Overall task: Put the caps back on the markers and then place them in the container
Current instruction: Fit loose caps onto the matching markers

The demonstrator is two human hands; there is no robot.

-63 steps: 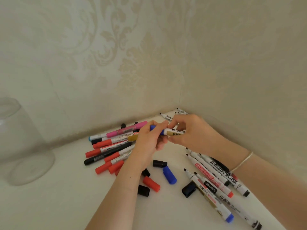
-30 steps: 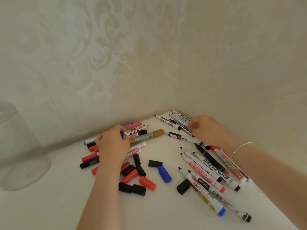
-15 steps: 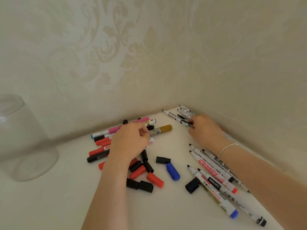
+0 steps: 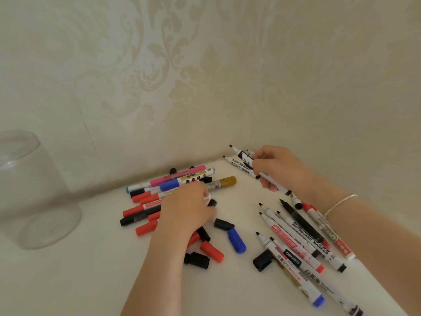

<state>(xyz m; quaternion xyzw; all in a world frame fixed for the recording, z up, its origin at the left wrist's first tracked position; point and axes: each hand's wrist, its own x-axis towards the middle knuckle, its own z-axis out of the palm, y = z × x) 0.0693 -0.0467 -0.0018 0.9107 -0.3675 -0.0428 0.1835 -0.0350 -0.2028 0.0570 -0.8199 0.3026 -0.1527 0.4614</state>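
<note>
- The uncapped white whiteboard marker with black print (image 4: 247,161) is in the right hand (image 4: 280,169), fingers curled round its barrel, its long axis slanting up-left so the black tip points toward the wall corner.
- The left hand (image 4: 186,210) lies down-left of that tip, near the small black cap (image 4: 212,203) at its fingertips (I cannot tell whether it grips it).
- Capped markers (image 4: 182,180) lie beyond it on the white counter (image 4: 68,281); loose caps (image 4: 236,241) lie nearer.
- The clear plastic jar (image 4: 34,190) stands well apart at far left, nearer the left hand.
</note>
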